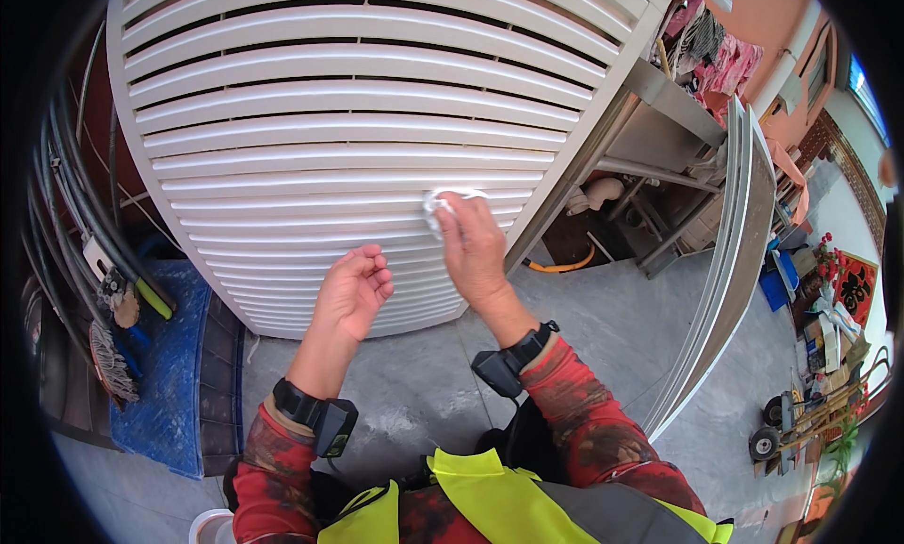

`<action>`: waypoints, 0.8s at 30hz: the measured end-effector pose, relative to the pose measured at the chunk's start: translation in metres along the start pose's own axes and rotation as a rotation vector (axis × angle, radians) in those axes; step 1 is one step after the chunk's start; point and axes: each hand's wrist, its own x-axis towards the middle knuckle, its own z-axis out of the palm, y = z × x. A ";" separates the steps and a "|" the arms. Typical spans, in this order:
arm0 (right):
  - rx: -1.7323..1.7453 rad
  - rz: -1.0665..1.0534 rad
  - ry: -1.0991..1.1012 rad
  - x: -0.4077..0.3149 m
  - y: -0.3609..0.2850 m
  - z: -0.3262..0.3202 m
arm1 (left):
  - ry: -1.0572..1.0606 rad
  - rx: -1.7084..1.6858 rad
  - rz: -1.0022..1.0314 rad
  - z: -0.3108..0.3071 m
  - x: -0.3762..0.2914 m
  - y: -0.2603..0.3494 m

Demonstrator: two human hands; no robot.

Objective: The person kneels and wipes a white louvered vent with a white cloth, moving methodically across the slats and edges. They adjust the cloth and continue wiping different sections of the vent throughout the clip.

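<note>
A white louvred panel with many horizontal slats leans upright before me. My right hand grips a crumpled white cloth and presses it against the slats at the panel's lower right. My left hand is held in front of the panel's lower middle, palm partly turned up and fingers loosely curled. Nothing shows in it, and whether it touches the slats is unclear. Each wrist carries a black strapped device.
On the left, a blue crate stands beside a mop head and several poles. At right, a tall stack of thin panels stands on the grey floor. Behind is a metal frame. A hand truck stands farther right. A white bucket is at lower left.
</note>
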 end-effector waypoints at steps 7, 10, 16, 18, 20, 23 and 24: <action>0.039 -0.095 -0.113 0.005 -0.032 0.030 | 0.072 -0.048 0.041 -0.004 -0.002 0.008; -0.051 0.023 0.018 -0.003 0.002 -0.004 | 0.053 -0.048 0.051 -0.011 -0.005 0.016; -0.052 0.022 0.174 -0.004 0.021 -0.007 | 0.092 -0.083 0.030 -0.018 -0.001 0.010; 0.018 -0.029 0.091 -0.005 -0.004 0.020 | 0.107 -0.076 0.047 -0.018 0.003 0.008; 0.080 -0.061 0.014 -0.005 -0.034 0.045 | 0.118 -0.079 0.059 -0.017 0.004 0.007; 0.192 -0.018 -0.178 0.002 -0.057 0.052 | 0.145 -0.062 0.096 -0.013 0.002 0.010; 0.264 -0.036 -0.220 0.005 -0.062 0.053 | 0.174 -0.031 0.119 -0.011 0.000 0.010</action>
